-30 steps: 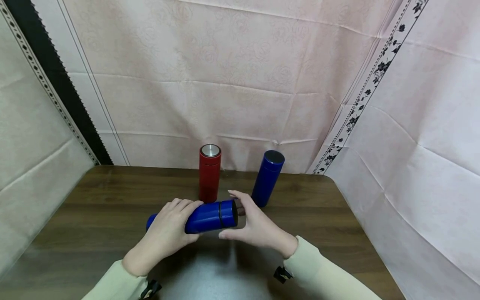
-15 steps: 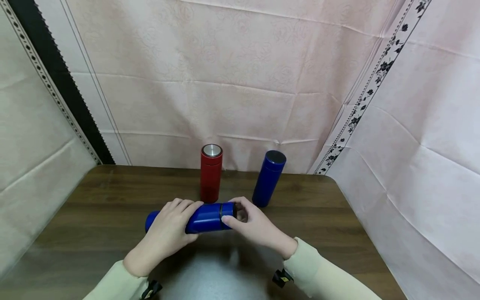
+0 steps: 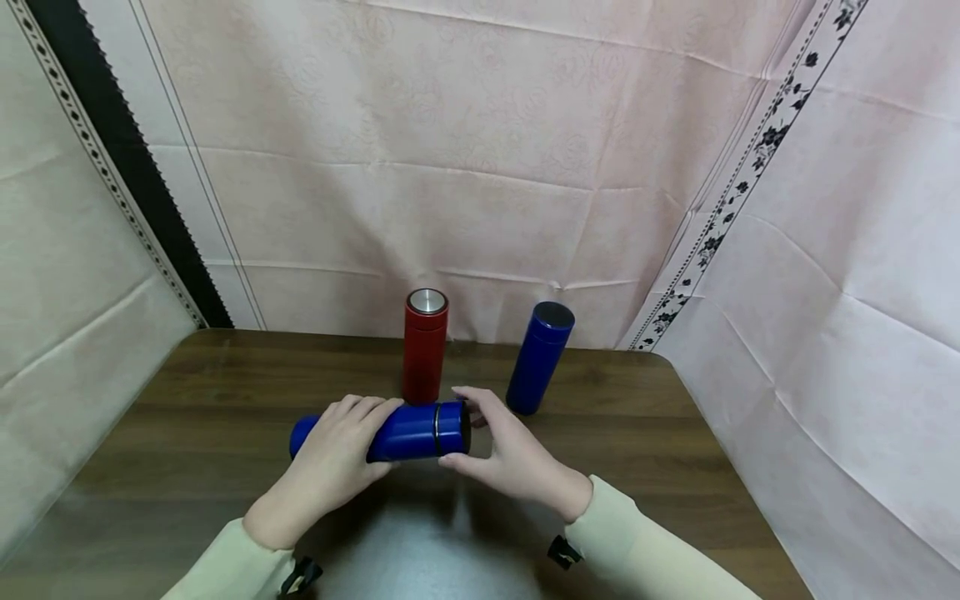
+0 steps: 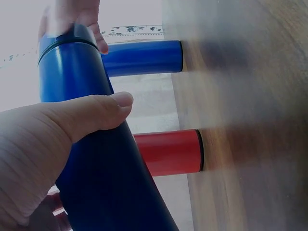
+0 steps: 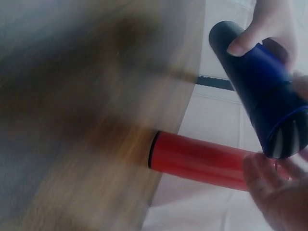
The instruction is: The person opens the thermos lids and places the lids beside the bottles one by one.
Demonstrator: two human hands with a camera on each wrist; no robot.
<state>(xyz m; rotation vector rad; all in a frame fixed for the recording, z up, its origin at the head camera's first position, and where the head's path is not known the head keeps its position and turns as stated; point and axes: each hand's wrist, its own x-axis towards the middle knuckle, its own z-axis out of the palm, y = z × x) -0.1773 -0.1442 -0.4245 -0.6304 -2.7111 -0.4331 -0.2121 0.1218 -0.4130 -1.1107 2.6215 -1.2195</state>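
Note:
A blue thermos bottle (image 3: 408, 435) lies sideways over the table, its dark-ended lid (image 3: 453, 428) pointing right. My left hand (image 3: 330, 458) grips it round the body, thumb along the near side, as the left wrist view shows with the thumb (image 4: 103, 110) across the blue surface. Around the lid end, my right hand (image 3: 517, 450) stands with thumb and fingers spread, the thumb tip right at the lid's lower edge. In the right wrist view the bottle's dark lid end (image 5: 288, 134) is visible, with the right fingers (image 5: 262, 173) just beside it.
Behind the held bottle a red thermos (image 3: 425, 354) with a silvery top stands upright on the wooden table (image 3: 187, 417). Another blue thermos (image 3: 536, 358) stands to its right. Pale cloth (image 3: 450, 167) hangs at the back and sides.
Half a second ago my right thumb and fingers closed on the lid; now they are spread apart from it, as they were a second ago. My left hand keeps its grip on the bottle.

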